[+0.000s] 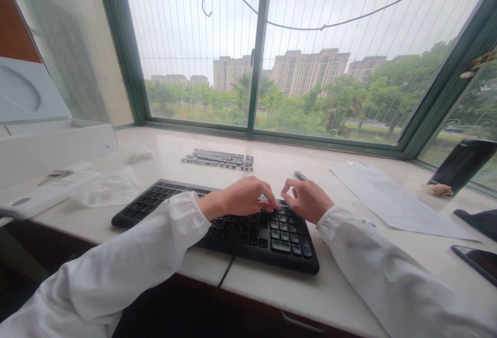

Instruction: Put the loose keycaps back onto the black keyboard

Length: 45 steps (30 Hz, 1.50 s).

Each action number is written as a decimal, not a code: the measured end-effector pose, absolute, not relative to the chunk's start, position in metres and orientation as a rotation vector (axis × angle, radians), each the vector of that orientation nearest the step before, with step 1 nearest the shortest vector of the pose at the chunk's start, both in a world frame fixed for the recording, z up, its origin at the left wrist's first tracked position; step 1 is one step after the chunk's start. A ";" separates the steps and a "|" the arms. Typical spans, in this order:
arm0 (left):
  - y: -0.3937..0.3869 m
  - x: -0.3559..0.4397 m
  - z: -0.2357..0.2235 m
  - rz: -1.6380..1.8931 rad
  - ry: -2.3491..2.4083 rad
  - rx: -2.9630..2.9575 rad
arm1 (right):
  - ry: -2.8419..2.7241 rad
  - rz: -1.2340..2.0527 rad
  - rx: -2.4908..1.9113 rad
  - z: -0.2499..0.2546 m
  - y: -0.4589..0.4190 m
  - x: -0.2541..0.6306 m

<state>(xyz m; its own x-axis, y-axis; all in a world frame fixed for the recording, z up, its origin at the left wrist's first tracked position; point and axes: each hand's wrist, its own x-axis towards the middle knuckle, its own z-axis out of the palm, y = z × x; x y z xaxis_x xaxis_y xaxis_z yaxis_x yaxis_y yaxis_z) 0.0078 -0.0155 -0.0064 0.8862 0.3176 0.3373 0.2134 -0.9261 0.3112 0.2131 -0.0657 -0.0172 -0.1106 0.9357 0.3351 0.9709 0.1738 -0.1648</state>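
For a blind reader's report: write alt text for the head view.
Both hands, left hand and right hand, meet fingertip to fingertip over the right end of a black keyboard on a pale window ledge. A set of loose keycaps lies behind it, papers to the right.

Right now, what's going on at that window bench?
A person in white sleeves has both hands over the right end of a black keyboard on the pale sill. The left hand and right hand meet fingertip to fingertip at the top of the number pad. A row of loose black keycaps lies behind, papers to the right.
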 end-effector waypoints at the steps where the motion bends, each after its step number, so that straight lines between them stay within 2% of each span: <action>1: -0.017 0.008 -0.005 0.555 0.408 2.821 | -2.096 -0.137 -1.807 -0.017 -0.066 0.213; 19: -0.034 0.010 0.006 0.439 0.508 3.085 | -2.094 -0.148 -1.782 -0.015 -0.066 0.213; 26: -0.027 0.008 0.002 0.533 0.477 2.962 | -2.077 -0.149 -1.778 -0.016 -0.065 0.214; 34: -0.035 -0.001 0.011 0.466 0.412 3.117 | -2.060 0.077 -1.695 -0.012 -0.066 0.216; 45: -0.047 0.003 0.012 0.367 0.440 3.282 | -2.067 0.049 -1.689 -0.013 -0.066 0.213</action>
